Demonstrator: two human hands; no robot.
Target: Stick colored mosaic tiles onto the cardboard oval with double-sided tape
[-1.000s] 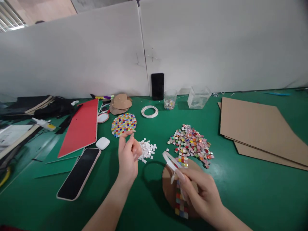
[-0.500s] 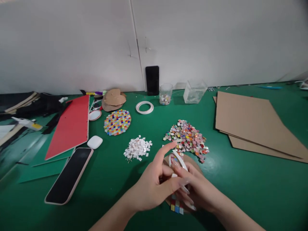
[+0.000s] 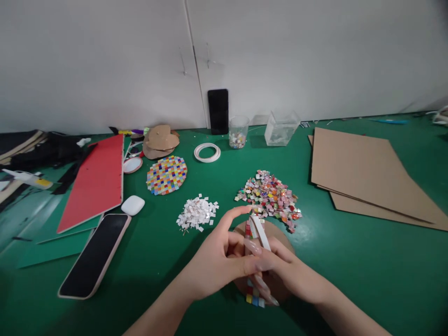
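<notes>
A loop of white tape [image 3: 260,229] stands between my two hands, its lower part hidden by the fingers. My left hand [image 3: 224,256] pinches at the tape, with the index finger stretched over the top. My right hand [image 3: 285,268] is closed round the tape from the other side, thumb against the left thumb. Beneath both hands lies a round brown cardboard disc [image 3: 282,233] with a strip of coloured tiles [image 3: 255,300] on it, mostly covered by the fingers. Just beyond is a heap of mixed coloured tiles [image 3: 271,196]; white tiles [image 3: 198,212] are piled to the left.
A tiled disc [image 3: 167,175], a white tape ring [image 3: 207,152], a plastic cup [image 3: 238,133] and a clear box [image 3: 282,129] stand farther back. Left are a phone [image 3: 94,256], a white case [image 3: 133,205] and a red board [image 3: 96,182]. Cardboard sheets [image 3: 364,172] lie right.
The view has shifted slightly. The fingers of both hands have drawn closer together round the tape, and the loop looks narrower and more upright.
</notes>
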